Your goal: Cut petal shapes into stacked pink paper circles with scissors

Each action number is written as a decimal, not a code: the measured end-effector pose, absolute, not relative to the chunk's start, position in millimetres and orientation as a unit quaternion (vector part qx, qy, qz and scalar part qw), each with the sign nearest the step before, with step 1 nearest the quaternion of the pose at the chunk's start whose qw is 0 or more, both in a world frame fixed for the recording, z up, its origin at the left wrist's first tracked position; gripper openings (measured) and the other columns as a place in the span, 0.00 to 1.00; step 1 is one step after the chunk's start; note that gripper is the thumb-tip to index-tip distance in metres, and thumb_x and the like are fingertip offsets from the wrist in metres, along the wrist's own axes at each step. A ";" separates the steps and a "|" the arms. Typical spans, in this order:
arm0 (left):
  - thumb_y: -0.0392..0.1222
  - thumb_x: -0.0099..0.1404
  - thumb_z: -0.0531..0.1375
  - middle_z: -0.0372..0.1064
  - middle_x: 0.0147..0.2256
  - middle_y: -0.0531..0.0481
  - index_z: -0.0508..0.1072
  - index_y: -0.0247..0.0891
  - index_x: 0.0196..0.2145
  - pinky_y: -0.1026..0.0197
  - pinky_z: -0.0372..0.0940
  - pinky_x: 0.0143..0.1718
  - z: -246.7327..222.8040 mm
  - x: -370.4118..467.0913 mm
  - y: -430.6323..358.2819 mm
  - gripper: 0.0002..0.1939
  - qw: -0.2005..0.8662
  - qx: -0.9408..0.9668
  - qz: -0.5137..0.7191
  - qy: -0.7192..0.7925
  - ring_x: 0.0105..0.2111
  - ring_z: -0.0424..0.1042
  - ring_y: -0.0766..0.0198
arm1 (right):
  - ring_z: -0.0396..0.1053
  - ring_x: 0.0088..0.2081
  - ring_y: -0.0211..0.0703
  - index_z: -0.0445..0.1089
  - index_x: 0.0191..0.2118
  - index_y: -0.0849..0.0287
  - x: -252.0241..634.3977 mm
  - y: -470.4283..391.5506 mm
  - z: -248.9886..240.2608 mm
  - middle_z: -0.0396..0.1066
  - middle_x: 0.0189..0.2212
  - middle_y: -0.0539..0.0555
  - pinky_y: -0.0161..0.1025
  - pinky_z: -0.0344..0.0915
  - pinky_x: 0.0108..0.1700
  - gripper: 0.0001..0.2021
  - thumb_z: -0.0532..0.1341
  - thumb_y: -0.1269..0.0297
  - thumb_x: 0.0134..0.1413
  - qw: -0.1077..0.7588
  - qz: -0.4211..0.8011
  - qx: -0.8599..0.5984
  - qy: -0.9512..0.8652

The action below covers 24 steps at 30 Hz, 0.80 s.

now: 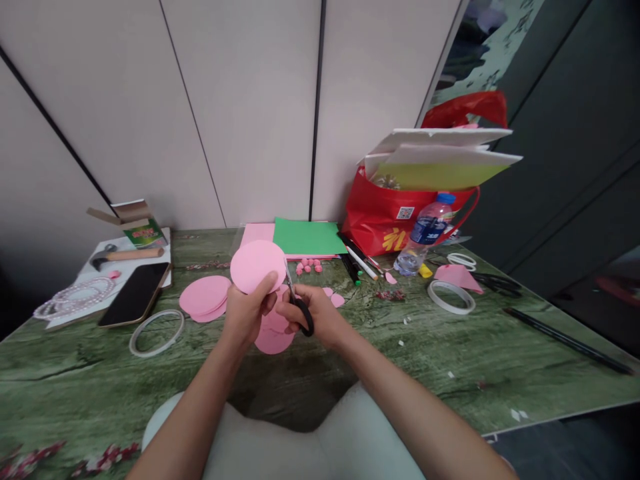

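Observation:
Between the thumb and fingers of my left hand is a round pink paper disc, held up above the table. My right hand grips black-handled scissors, and their blades rise beside the disc's right edge. Whether the blades touch the paper, I cannot tell. Below my hands lie more pink paper pieces, partly covered by my fingers. A stack of pink discs rests to the left. Small pink paper petals are just right of my right hand.
Behind are green paper sheets, pink balls and pens. A red bag and a water bottle stand at right, near a tape roll. Leftward are another tape roll, a phone and a hammer.

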<state>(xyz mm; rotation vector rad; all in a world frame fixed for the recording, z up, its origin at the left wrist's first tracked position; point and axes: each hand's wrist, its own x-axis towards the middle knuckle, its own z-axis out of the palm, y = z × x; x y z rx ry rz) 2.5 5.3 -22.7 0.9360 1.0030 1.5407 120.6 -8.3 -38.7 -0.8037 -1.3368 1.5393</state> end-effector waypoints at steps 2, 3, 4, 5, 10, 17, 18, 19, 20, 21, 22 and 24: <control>0.41 0.42 0.66 0.56 0.12 0.59 0.66 0.32 0.20 0.70 0.46 0.12 -22.5 2.0 5.1 0.13 0.523 0.385 0.636 0.417 0.12 0.53 0.76 | 0.56 0.15 0.26 0.60 0.23 0.61 120.5 -8.7 -38.1 0.58 0.17 0.42 0.31 0.62 0.20 0.18 0.66 0.53 0.35 0.456 0.629 -0.325 -0.538; 0.41 0.43 0.66 0.56 0.12 0.58 0.66 0.32 0.20 0.70 0.46 0.11 -22.5 1.8 5.0 0.13 0.526 0.385 0.633 0.417 0.11 0.53 0.76 | 0.56 0.15 0.25 0.59 0.23 0.61 120.3 -9.0 -37.7 0.58 0.17 0.41 0.31 0.62 0.20 0.18 0.66 0.53 0.35 0.456 0.633 -0.324 -0.535; 0.41 0.43 0.66 0.57 0.12 0.58 0.66 0.32 0.19 0.70 0.45 0.11 -22.4 1.7 4.8 0.13 0.530 0.387 0.629 0.417 0.11 0.54 0.75 | 0.56 0.15 0.25 0.59 0.23 0.61 120.1 -9.4 -37.1 0.58 0.17 0.41 0.31 0.62 0.20 0.18 0.66 0.53 0.35 0.456 0.636 -0.322 -0.532; 0.42 0.44 0.66 0.57 0.12 0.57 0.66 0.32 0.19 0.69 0.45 0.11 -22.4 1.6 4.6 0.13 0.532 0.392 0.623 0.419 0.11 0.54 0.75 | 0.56 0.15 0.25 0.59 0.22 0.61 119.8 -9.8 -36.6 0.58 0.17 0.41 0.31 0.62 0.20 0.19 0.66 0.53 0.34 0.457 0.638 -0.321 -0.530; 0.41 0.47 0.64 0.61 0.14 0.55 0.68 0.32 0.20 0.69 0.49 0.12 -22.4 2.4 4.7 0.11 0.533 0.414 0.611 0.414 0.12 0.56 0.74 | 0.57 0.15 0.27 0.61 0.23 0.61 118.2 -10.8 -36.5 0.59 0.16 0.42 0.31 0.61 0.18 0.18 0.66 0.52 0.33 0.454 0.627 -0.320 -0.546; 0.40 0.47 0.64 0.63 0.16 0.54 0.68 0.32 0.17 0.69 0.52 0.13 -27.1 -0.1 6.7 0.10 0.541 0.452 0.574 0.416 0.15 0.60 0.72 | 0.59 0.17 0.29 0.61 0.25 0.61 119.6 -7.5 -39.6 0.62 0.18 0.44 0.31 0.60 0.21 0.18 0.67 0.54 0.33 0.473 0.614 -0.318 -0.546; 0.40 0.47 0.64 0.63 0.16 0.53 0.68 0.31 0.17 0.69 0.52 0.13 -27.9 -0.5 6.9 0.10 0.542 0.457 0.567 0.420 0.16 0.61 0.72 | 0.60 0.18 0.29 0.61 0.26 0.61 119.9 -6.7 -40.2 0.62 0.19 0.44 0.30 0.59 0.21 0.19 0.68 0.55 0.32 0.478 0.612 -0.318 -0.543; 0.40 0.47 0.65 0.63 0.16 0.53 0.68 0.31 0.17 0.69 0.52 0.13 -28.6 -0.9 6.9 0.11 0.541 0.459 0.562 0.425 0.16 0.61 0.72 | 0.60 0.19 0.29 0.62 0.27 0.61 120.2 -5.8 -40.9 0.62 0.19 0.44 0.30 0.58 0.22 0.19 0.68 0.55 0.31 0.483 0.611 -0.317 -0.542; 0.40 0.46 0.65 0.63 0.16 0.53 0.68 0.31 0.17 0.69 0.52 0.13 -29.0 -1.2 7.0 0.11 0.539 0.458 0.562 0.429 0.16 0.60 0.72 | 0.59 0.20 0.29 0.62 0.27 0.61 120.3 -5.1 -41.5 0.62 0.19 0.44 0.30 0.57 0.22 0.19 0.68 0.56 0.31 0.486 0.609 -0.315 -0.542; 0.40 0.46 0.65 0.62 0.16 0.54 0.68 0.31 0.17 0.69 0.52 0.14 -29.4 -1.4 7.1 0.11 0.536 0.455 0.564 0.433 0.15 0.60 0.72 | 0.59 0.20 0.29 0.62 0.27 0.61 120.5 -4.5 -42.0 0.62 0.19 0.44 0.30 0.56 0.22 0.19 0.68 0.56 0.31 0.489 0.607 -0.312 -0.543; 0.40 0.45 0.66 0.62 0.16 0.54 0.68 0.31 0.17 0.69 0.52 0.14 -29.6 -1.6 7.2 0.11 0.533 0.452 0.566 0.437 0.15 0.60 0.72 | 0.58 0.21 0.29 0.62 0.26 0.61 120.5 -4.1 -42.3 0.62 0.19 0.44 0.29 0.55 0.22 0.18 0.68 0.56 0.31 0.490 0.606 -0.310 -0.544; 0.40 0.45 0.66 0.62 0.16 0.54 0.68 0.31 0.17 0.69 0.52 0.14 -30.1 -2.0 7.5 0.11 0.534 0.448 0.567 0.439 0.15 0.59 0.72 | 0.57 0.21 0.29 0.62 0.26 0.61 120.5 -3.7 -42.3 0.62 0.18 0.44 0.30 0.53 0.22 0.18 0.68 0.56 0.31 0.489 0.606 -0.310 -0.546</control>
